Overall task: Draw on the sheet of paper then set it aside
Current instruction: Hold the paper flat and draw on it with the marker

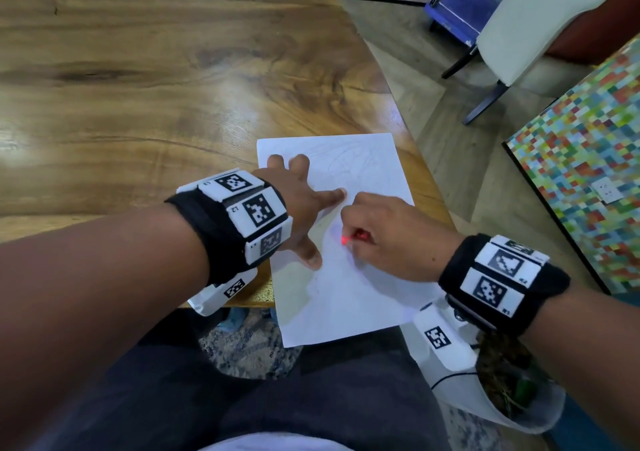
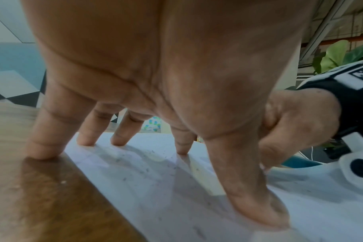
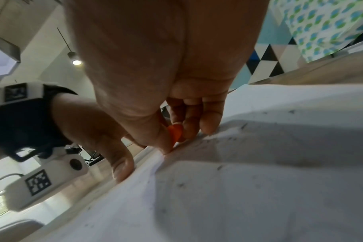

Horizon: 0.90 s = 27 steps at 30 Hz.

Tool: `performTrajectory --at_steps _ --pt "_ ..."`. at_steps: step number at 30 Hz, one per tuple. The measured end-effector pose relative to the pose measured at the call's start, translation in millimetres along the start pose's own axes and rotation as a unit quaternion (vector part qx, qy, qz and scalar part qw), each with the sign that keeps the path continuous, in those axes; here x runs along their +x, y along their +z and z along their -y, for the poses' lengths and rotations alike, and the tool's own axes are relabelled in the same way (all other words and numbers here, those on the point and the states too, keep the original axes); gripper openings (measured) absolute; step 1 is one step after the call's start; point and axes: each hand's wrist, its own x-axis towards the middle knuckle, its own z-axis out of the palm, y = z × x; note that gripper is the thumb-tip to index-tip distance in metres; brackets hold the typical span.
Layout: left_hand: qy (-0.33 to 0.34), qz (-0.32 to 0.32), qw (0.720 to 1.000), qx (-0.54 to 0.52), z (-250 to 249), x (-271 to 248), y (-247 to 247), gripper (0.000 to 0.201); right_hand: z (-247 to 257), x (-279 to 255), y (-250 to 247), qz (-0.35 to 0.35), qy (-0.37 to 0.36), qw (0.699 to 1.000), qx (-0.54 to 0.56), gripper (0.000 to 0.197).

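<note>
A white sheet of paper with faint pencil lines lies at the near right corner of the wooden table, its near end hanging past the edge. My left hand presses it flat with spread, straight fingers; the little finger lands on bare wood. My right hand pinches a short red crayon between thumb and fingers, its tip down on the sheet. From the right wrist the crayon shows as an orange-red stub behind the thumb.
The tabletop stretches far to the left and back. Right of the table are a floor, a pale chair on dark legs, and a multicoloured mosaic panel. My lap lies below the table edge.
</note>
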Motion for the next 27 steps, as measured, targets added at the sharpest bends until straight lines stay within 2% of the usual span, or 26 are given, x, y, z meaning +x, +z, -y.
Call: performTrajectory --at_steps 2,6,8,14,16,21,23,27 --pt "0.001 0.002 1.000 0.000 0.1 0.5 -0.1 0.117 -2.2 1.0 -1.0 0.008 -0.004 1.000 0.001 0.007" --pt "0.011 -0.006 1.000 -0.002 1.1 -0.2 0.4 0.117 -22.0 22.4 -11.5 -0.060 0.071 0.996 -0.011 0.009" --pt "0.013 -0.013 1.000 -0.001 0.7 1.1 0.5 0.119 -26.9 27.0 -12.8 -0.072 0.083 0.994 -0.012 0.010" --pt "0.012 -0.007 1.000 -0.002 -0.1 2.2 -0.1 0.119 -4.8 -1.2 -2.5 0.025 0.005 1.000 0.001 0.008" --pt "0.015 0.001 1.000 0.010 -0.6 1.6 -2.7 0.119 -7.8 1.5 -5.0 0.013 0.010 1.000 -0.004 0.007" --pt "0.010 0.018 0.999 0.025 -5.9 2.0 -6.7 0.118 -28.0 22.7 -13.3 -0.066 0.079 0.995 -0.016 0.014" --pt "0.009 0.019 1.000 0.023 -6.4 2.2 -7.6 0.117 -23.2 18.2 -11.7 -0.055 0.066 0.996 -0.027 0.010" --pt "0.012 0.016 0.999 0.031 -7.5 4.2 -5.8 0.118 -2.7 -5.9 -2.1 0.012 -0.006 1.000 -0.008 0.007"
